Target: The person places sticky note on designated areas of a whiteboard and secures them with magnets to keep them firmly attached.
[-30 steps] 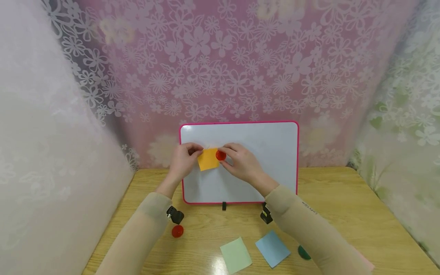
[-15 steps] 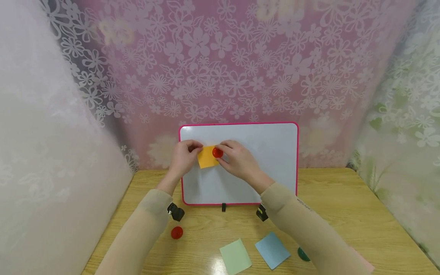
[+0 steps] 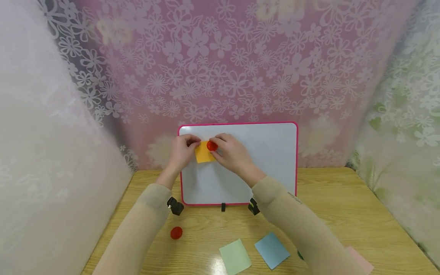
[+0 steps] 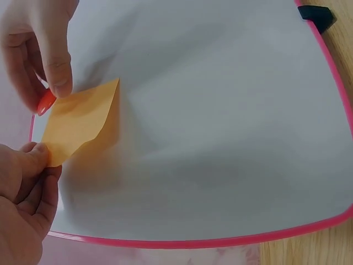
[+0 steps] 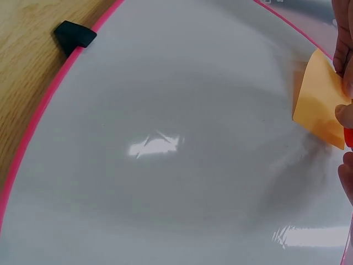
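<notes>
An orange sticky note (image 3: 203, 153) is held up in front of a pink-framed whiteboard (image 3: 268, 160). My left hand (image 3: 183, 151) pinches the note's upper left corner between thumb and fingers. A round red magnet (image 3: 212, 146) is pinched by my right hand (image 3: 231, 152) at the note's upper right corner. In the left wrist view the lower edge of the orange note (image 4: 83, 118) stands away from the board and casts a shadow on it. The right wrist view shows the orange note (image 5: 320, 99) at its edge, with the magnet partly hidden by fingers.
Another red magnet (image 3: 176, 233) lies on the wooden table (image 3: 326, 198). Nearer the front lie a green note (image 3: 235, 256), a blue note (image 3: 272, 250) and a pink note (image 3: 359, 259). A green magnet (image 3: 300, 255) is mostly hidden by the right sleeve. A black foot (image 3: 223, 207) supports the whiteboard.
Both hands have moved up the board with the orange note, the right hand also leftward. The red magnet has shifted up and left with it.
</notes>
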### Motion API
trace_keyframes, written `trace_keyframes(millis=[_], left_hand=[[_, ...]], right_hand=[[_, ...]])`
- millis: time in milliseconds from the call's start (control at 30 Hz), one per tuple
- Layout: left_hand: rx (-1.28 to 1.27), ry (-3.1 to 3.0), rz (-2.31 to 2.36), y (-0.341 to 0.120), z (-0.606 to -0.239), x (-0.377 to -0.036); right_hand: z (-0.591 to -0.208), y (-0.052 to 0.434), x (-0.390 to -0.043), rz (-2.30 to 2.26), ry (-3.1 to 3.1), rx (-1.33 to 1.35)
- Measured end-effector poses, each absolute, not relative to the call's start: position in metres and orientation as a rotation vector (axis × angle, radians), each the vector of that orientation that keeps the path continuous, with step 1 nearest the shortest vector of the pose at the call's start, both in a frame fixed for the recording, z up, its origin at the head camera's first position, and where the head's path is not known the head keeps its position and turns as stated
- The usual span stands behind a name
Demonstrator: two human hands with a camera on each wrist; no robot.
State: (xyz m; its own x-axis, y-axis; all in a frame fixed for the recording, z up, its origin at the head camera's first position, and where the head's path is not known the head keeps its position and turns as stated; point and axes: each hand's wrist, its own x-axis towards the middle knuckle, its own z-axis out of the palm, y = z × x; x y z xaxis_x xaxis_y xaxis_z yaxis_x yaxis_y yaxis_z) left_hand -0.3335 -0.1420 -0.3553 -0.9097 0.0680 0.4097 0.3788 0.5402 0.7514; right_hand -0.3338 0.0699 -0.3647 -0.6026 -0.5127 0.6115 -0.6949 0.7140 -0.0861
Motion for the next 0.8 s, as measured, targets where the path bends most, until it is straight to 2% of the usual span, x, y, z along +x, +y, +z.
trace_keyframes(millis=[800], left_hand=[[-0.302, -2.443, -1.21, -0.146, -0.342, -0.343]], right_hand=[[-0.348, 0.047, -0.349, 0.387, -2.445, 0.804]])
